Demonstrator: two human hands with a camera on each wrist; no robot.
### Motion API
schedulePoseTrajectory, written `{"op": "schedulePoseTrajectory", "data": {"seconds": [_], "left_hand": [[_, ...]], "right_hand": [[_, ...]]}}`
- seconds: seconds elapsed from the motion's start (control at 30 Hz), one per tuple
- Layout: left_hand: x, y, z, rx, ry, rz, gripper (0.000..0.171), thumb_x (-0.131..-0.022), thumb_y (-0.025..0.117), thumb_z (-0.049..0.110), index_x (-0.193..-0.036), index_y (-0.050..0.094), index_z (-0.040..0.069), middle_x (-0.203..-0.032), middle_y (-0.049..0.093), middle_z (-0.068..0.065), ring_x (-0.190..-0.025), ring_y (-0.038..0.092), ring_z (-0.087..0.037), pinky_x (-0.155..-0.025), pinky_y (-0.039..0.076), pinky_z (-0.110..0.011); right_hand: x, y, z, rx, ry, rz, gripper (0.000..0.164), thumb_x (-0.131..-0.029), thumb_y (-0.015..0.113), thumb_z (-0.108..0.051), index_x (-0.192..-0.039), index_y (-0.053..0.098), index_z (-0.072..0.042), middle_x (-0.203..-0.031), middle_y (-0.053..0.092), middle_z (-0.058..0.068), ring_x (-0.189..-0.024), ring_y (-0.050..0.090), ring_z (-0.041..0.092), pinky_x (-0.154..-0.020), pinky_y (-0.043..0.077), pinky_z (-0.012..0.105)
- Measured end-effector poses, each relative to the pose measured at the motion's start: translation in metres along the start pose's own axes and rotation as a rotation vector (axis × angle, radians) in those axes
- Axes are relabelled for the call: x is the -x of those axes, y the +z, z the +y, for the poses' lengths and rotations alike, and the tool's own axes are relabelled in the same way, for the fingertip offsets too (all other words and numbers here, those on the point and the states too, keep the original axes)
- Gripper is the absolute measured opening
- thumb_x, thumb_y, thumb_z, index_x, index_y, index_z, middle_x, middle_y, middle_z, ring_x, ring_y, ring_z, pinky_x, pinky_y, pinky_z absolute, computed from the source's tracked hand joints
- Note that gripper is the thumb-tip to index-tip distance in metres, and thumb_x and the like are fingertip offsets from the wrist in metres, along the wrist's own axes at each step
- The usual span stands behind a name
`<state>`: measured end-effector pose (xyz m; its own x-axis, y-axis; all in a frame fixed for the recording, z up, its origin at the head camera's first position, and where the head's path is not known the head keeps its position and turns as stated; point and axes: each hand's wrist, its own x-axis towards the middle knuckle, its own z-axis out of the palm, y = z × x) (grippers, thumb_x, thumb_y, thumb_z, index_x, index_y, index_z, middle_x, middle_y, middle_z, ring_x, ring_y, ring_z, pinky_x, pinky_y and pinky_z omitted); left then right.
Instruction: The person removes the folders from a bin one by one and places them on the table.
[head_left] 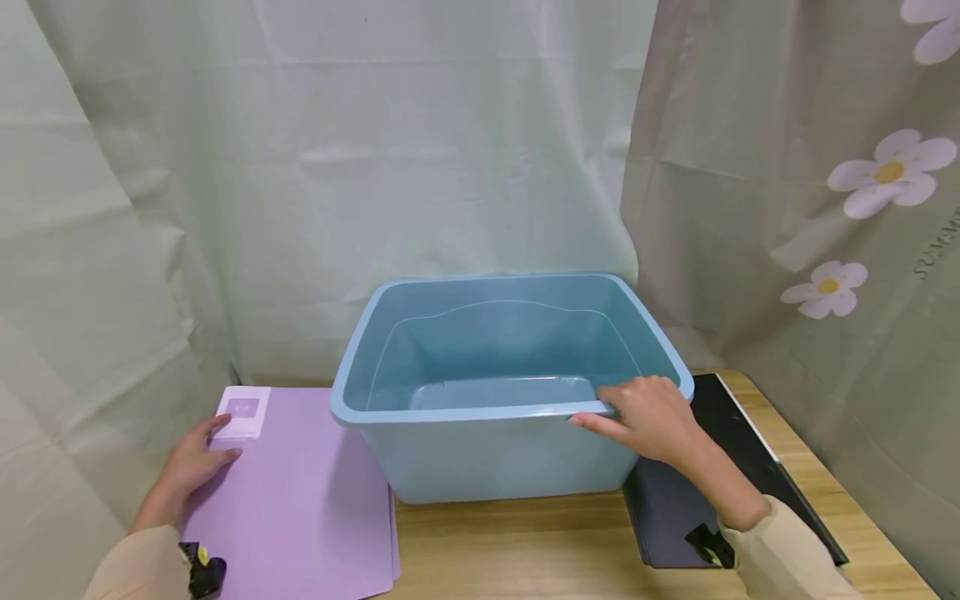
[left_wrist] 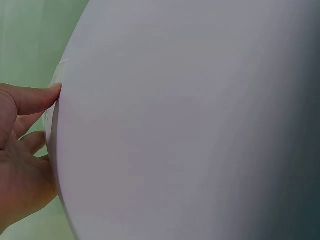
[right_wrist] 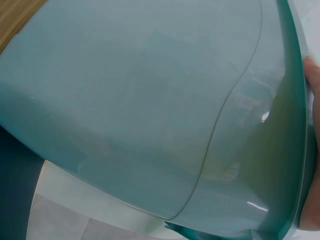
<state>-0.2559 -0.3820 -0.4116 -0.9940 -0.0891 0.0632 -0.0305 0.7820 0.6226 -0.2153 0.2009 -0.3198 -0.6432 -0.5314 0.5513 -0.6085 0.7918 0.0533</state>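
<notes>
A light blue plastic tub [head_left: 480, 458] stands upright on the table, its inside bare in the head view. My right hand [head_left: 648, 421] grips the front rim near the right corner, thumb outside and fingers over the edge. The right wrist view shows the tub's wall [right_wrist: 150, 100] up close, with part of the hand [right_wrist: 312, 150] at the rim. To the left lies a stack of flat lavender folders [head_left: 300, 500] with a white label [head_left: 243, 412] at the upper left corner. My left hand [head_left: 191, 462] holds its left edge; the thumb [left_wrist: 42, 98] touches the edge in the left wrist view.
Dark folders or boards [head_left: 675, 508] lie right of the tub, partly under the right forearm. The wooden table [head_left: 510, 542] shows in front of the tub. A pale curtain [head_left: 450, 167] hangs close behind, and a flowered one [head_left: 750, 208] at the right.
</notes>
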Motion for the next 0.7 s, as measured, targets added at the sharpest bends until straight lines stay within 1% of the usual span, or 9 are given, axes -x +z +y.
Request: {"op": "schedulePoseTrajectory", "data": {"seconds": [0.2, 0.33, 0.5, 0.7], "left_hand": [[-0.005, 0.004, 0.003, -0.028, 0.051, 0.036, 0.061, -0.081, 0.057, 0.006, -0.129, 0.027, -0.016, -0.123, 0.027, -0.046, -0.109, 0.032, -0.056, -0.088, 0.027, -0.06], [-0.008, 0.005, 0.005, -0.043, 0.061, 0.042, 0.06, -0.081, 0.057, 0.006, -0.128, 0.029, -0.017, -0.122, 0.029, -0.046, -0.107, 0.034, -0.056, -0.088, 0.029, -0.06], [-0.012, 0.007, 0.01, -0.053, 0.064, 0.041, 0.06, -0.08, 0.058, 0.006, -0.127, 0.029, -0.018, -0.123, 0.028, -0.047, -0.108, 0.033, -0.057, -0.089, 0.028, -0.06], [-0.015, 0.009, 0.014, -0.04, 0.076, 0.027, 0.06, -0.081, 0.058, 0.005, -0.127, 0.028, -0.019, -0.131, 0.019, -0.044, -0.114, 0.027, -0.059, -0.093, 0.025, -0.061]], "right_hand": [[0.0, 0.001, 0.0, 0.0, -0.004, 0.007, 0.056, -0.085, 0.037, -0.066, -0.054, 0.028, -0.02, -0.05, 0.013, -0.013, -0.044, 0.009, 0.001, -0.042, 0.009, 0.02], [0.0, 0.0, 0.0, 0.001, -0.007, 0.012, 0.056, -0.086, 0.035, -0.066, -0.054, 0.028, -0.02, -0.05, 0.013, -0.012, -0.044, 0.009, 0.001, -0.042, 0.009, 0.02], [0.0, 0.0, 0.0, 0.008, -0.011, 0.016, 0.056, -0.086, 0.033, -0.066, -0.054, 0.029, -0.02, -0.05, 0.014, -0.012, -0.045, 0.009, 0.001, -0.042, 0.009, 0.02], [0.0, 0.0, 0.0, 0.005, -0.013, 0.015, 0.056, -0.086, 0.033, -0.066, -0.054, 0.029, -0.02, -0.05, 0.014, -0.012, -0.045, 0.009, 0.001, -0.042, 0.009, 0.02]]}}
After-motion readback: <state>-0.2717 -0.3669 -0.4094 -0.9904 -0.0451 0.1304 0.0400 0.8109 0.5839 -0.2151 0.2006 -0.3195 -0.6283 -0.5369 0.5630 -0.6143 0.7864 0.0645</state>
